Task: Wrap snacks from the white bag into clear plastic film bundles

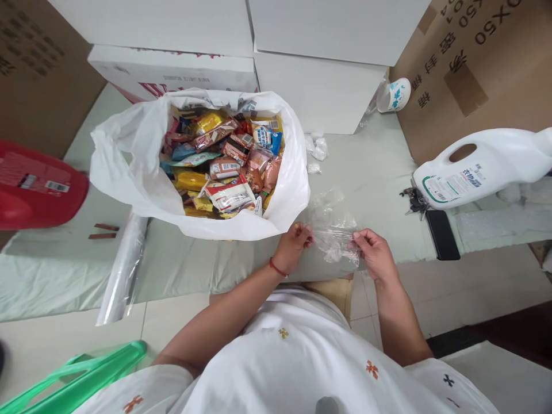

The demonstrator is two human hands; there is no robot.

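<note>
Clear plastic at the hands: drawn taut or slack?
Looks taut between the left hand and right hand: straight creases cross the clear plastic there. Beyond that stretch, it looks loose and crumpled.

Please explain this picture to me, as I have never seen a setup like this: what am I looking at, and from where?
There is no machine here: a person works with two bare hands, seen by a head-worn camera looking forward and down. The left hand and right hand pinch a thin piece of clear plastic between them. On the cloth-covered table, a white bag stands open, full of small wrapped packets. To the right lie a white jug, keys and a phone; a red container is at the far left. White boxes stand behind.
</note>
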